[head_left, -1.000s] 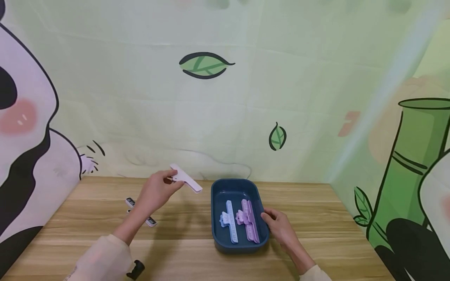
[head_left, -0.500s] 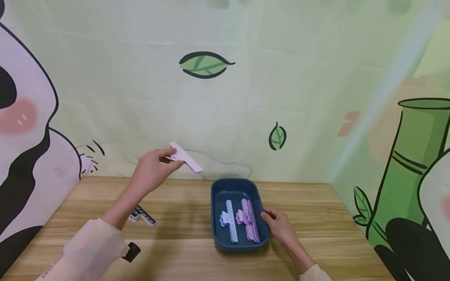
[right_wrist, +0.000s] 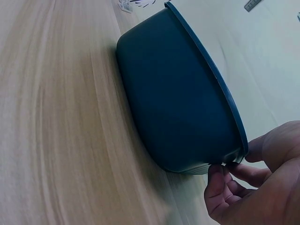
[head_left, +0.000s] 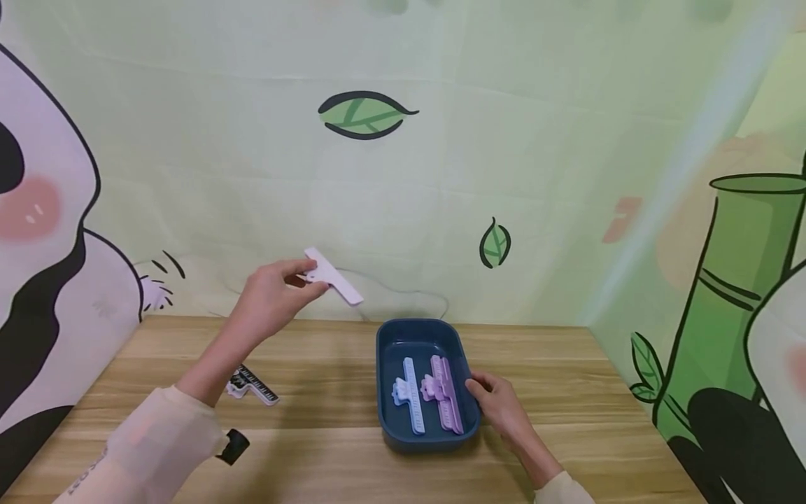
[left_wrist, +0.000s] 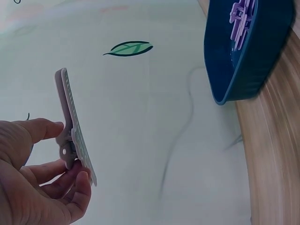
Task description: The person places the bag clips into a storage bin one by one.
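Note:
My left hand (head_left: 273,297) pinches a pale, whitish-lilac long-jawed clip (head_left: 338,280) above the table's back edge. In the left wrist view, the thumb and fingers hold the clip (left_wrist: 70,124) by its handle side. My right hand (head_left: 500,406) grips the right rim of a dark blue rectangular tub (head_left: 387,427), thumb over the edge and fingers outside. A light blue clip (head_left: 412,399) lies inside the tub, beside purple clips (head_left: 448,399) lying close together. On the table, a black-and-white clip with a piano-key print (head_left: 258,385) is partly hidden by my left forearm.
The wood-grain table (head_left: 327,448) ends at a pale green printed backdrop (head_left: 403,196) with leaves, a panda and bamboo. A black strap-like piece (head_left: 233,446) hangs by my left sleeve. The tub stands right of the table's middle.
My left hand has lifted the pale clip higher, most of it in the first half second, uncovering more of the piano-print clip's body. The right hand and tub stay in place.

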`<action>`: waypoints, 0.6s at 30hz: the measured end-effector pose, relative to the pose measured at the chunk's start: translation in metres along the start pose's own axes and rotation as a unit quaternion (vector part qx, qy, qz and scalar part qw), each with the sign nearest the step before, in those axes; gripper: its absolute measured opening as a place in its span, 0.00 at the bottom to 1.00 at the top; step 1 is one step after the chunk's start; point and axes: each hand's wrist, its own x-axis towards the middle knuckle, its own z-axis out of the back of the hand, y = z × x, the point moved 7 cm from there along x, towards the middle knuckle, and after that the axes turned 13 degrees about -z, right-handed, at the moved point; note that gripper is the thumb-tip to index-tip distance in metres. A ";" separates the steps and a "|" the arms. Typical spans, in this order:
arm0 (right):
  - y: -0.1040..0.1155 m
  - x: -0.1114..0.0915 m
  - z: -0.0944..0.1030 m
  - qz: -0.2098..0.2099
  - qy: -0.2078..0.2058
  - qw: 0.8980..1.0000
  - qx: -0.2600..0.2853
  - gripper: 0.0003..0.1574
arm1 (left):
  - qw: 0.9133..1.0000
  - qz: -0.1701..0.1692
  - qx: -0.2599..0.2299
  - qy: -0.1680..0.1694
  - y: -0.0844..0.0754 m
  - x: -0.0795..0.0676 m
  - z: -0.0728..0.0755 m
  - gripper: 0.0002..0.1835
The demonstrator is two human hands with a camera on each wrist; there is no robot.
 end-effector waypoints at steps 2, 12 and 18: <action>0.001 0.000 0.000 -0.001 0.001 1.000 0.001 0.21 | 1.000 0.002 -0.001 0.002 0.001 0.000 -0.001 0.28; 0.002 0.000 0.000 -0.004 0.008 1.000 0.008 0.22 | 1.000 -0.002 -0.006 0.007 0.003 0.001 -0.009 0.28; 0.001 0.001 0.000 -0.011 0.007 1.000 -0.001 0.21 | 1.000 -0.002 -0.006 0.011 0.002 0.000 -0.011 0.28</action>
